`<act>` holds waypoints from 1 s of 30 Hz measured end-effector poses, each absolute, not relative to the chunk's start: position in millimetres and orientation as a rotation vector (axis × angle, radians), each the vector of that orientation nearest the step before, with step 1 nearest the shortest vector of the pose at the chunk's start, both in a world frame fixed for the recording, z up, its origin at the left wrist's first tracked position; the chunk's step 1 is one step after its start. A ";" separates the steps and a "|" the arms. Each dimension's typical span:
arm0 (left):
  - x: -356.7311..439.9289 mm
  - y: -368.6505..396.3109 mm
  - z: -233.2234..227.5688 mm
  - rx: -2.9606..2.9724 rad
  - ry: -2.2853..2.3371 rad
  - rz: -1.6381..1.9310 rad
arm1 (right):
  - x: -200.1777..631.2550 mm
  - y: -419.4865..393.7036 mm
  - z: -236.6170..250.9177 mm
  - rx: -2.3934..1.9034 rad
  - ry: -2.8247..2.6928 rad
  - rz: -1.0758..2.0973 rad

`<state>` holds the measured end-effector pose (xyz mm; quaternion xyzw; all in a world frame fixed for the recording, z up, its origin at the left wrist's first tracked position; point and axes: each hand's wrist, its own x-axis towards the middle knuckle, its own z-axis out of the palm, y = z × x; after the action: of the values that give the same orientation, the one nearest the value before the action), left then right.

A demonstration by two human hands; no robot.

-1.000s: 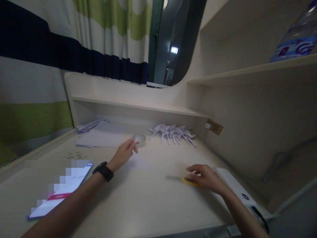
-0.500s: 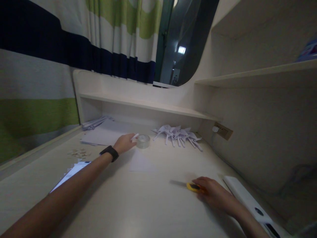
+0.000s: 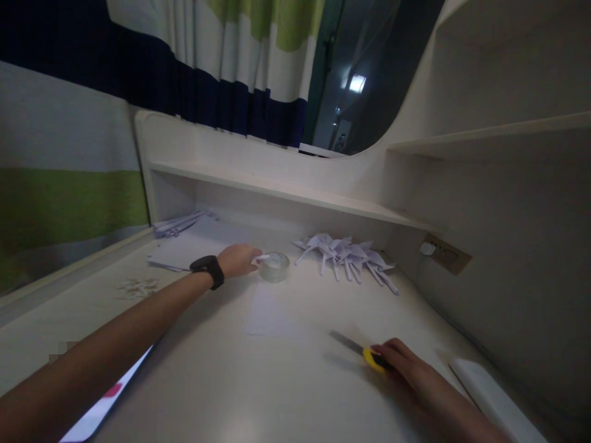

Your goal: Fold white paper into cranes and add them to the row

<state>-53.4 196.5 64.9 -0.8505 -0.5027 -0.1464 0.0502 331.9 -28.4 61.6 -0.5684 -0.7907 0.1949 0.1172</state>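
My left hand [image 3: 239, 261], with a dark watch on its wrist, pinches a small white strip [image 3: 260, 260], perhaps paper. Its fingertips are right beside a clear tape roll [image 3: 274, 274] lying flat on the desk; whether they touch the roll I cannot tell. My right hand [image 3: 406, 366] is closed round a yellow and black utility knife [image 3: 376, 360], its blade out and pointing left above the desk. A white paper triangle [image 3: 268, 314] lies between the hands, just in front of the roll.
Several white paper pinwheels [image 3: 344, 253] lie behind the tape at the back. Paper sheets [image 3: 184, 251] are stacked at back left, with small pale scraps [image 3: 137, 287] in front. A lit tablet or phone [image 3: 115, 394] is under my left forearm. A long white box [image 3: 494, 400] lies at right.
The view has shifted and tipped closer to the desk. My right hand has turned the knife so the blade slants more. My left hand stays by the tape roll with the white strip.
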 end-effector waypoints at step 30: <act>-71.1 210.7 44.0 -2.524 -1.645 -0.769 | 183.7 129.3 71.7 -1.289 -2.149 0.504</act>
<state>-71.1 210.7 44.0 -0.8116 -0.5290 -0.2474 0.0161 183.7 129.3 71.7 -0.4828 -0.8050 0.1888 0.2884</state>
